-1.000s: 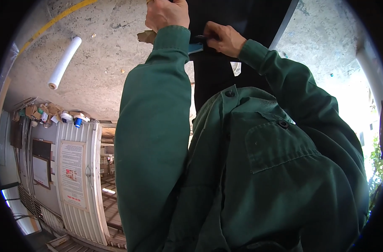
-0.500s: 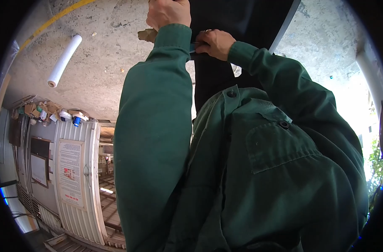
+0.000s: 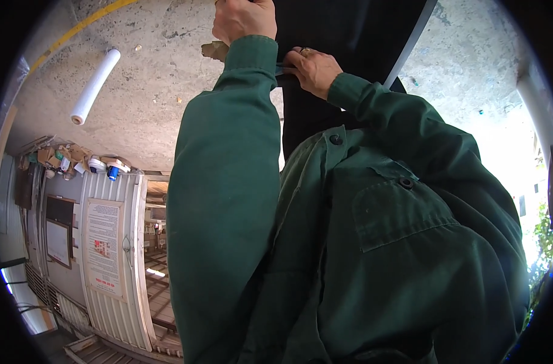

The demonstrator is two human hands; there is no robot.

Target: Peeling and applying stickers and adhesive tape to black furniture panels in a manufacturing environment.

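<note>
My left hand (image 3: 245, 20) is closed in a fist at the top edge, beside the black panel's left side. What it grips, if anything, is hidden by the hand and the frame edge. A torn-looking brownish piece (image 3: 214, 51) shows next to its wrist. My right hand (image 3: 315, 70) is closed in a pinch at the near edge of the large black panel (image 3: 355, 27). Between its fingertips is a thin bluish strip (image 3: 282, 70), partly translucent; its other end goes out of sight behind my left cuff.
A white roll (image 3: 95, 87) lies on the concrete floor (image 3: 149, 79) at left, near a yellow floor line (image 3: 76, 29). Boxes and clutter (image 3: 76, 159) stand by a corrugated wall with a notice board (image 3: 105, 242). Another white roll (image 3: 540, 103) is at far right.
My right hand has drawn slightly back toward me and turned a little, with the thin strip still pinched. My left hand has hardly moved.
</note>
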